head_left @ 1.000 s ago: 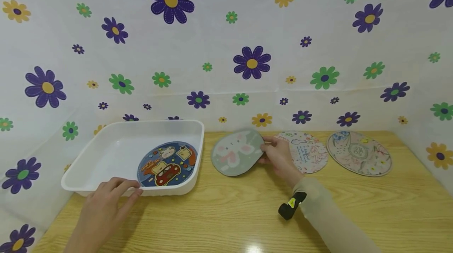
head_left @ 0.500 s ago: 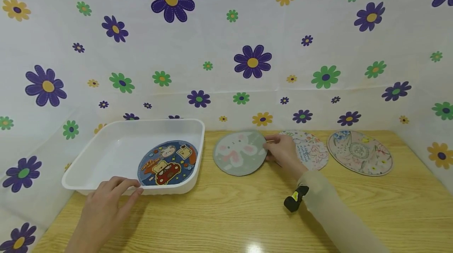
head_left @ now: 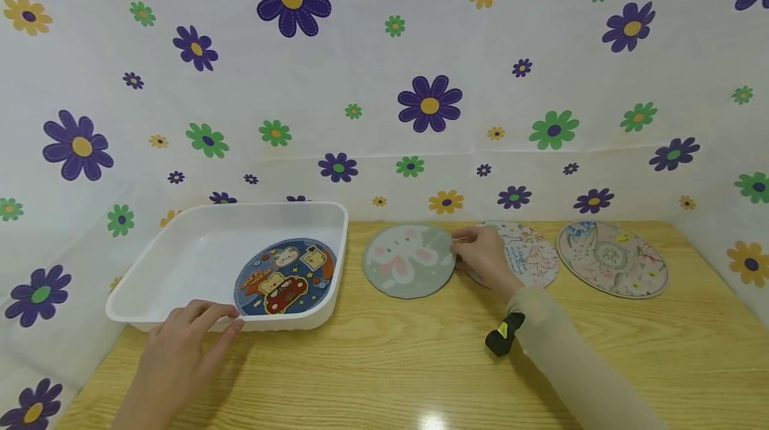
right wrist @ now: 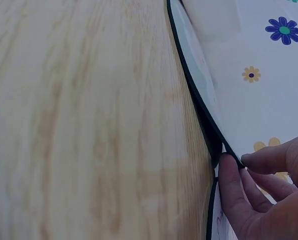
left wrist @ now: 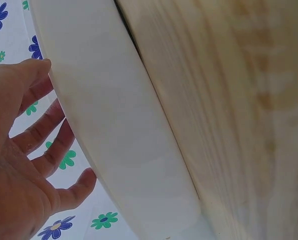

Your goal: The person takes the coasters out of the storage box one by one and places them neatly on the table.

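In the head view, a grey-green round mat with a white bunny print lies almost flat on the wooden table. My right hand pinches its right edge between thumb and fingers. In the right wrist view, the mat's dark-edged rim is slightly raised at the fingertips. A floral round mat sits partly behind this hand. My left hand rests its relaxed, spread fingers on the near rim of the white tray. Inside the tray, a blue round mat with cartoon bears leans toward the right wall.
A pink floral round mat lies at the right back of the wooden table. A white curtain printed with flowers hangs behind and at both sides. A black strap shows at the right wrist.
The bunny mat has come down from a tilt to nearly flat and shifted slightly right, with my right hand holding its edge. The left hand stays on the tray rim.
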Action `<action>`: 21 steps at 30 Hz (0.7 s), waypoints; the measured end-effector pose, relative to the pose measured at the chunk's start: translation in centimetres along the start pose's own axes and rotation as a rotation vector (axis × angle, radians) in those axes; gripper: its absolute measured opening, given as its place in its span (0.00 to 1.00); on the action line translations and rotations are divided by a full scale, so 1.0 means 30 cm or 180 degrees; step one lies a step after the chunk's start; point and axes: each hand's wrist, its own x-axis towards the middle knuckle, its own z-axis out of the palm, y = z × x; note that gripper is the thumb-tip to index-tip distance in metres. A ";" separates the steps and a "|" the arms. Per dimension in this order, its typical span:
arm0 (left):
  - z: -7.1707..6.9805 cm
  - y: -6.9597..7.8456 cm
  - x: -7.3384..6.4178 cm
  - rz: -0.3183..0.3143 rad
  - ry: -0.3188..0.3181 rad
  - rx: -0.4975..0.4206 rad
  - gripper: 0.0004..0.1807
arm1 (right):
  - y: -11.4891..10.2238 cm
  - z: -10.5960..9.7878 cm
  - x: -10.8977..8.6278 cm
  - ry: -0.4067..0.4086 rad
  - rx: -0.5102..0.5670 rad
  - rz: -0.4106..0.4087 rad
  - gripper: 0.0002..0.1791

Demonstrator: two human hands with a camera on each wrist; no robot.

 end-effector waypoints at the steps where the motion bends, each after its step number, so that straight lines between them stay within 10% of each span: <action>1: 0.000 0.000 0.000 0.0001 0.0000 -0.0003 0.08 | 0.000 -0.002 0.000 -0.0011 -0.0012 -0.0033 0.19; 21: 0.001 -0.001 0.002 -0.0064 -0.0082 0.0008 0.07 | -0.010 -0.037 -0.002 -0.0277 -0.0381 -0.0145 0.17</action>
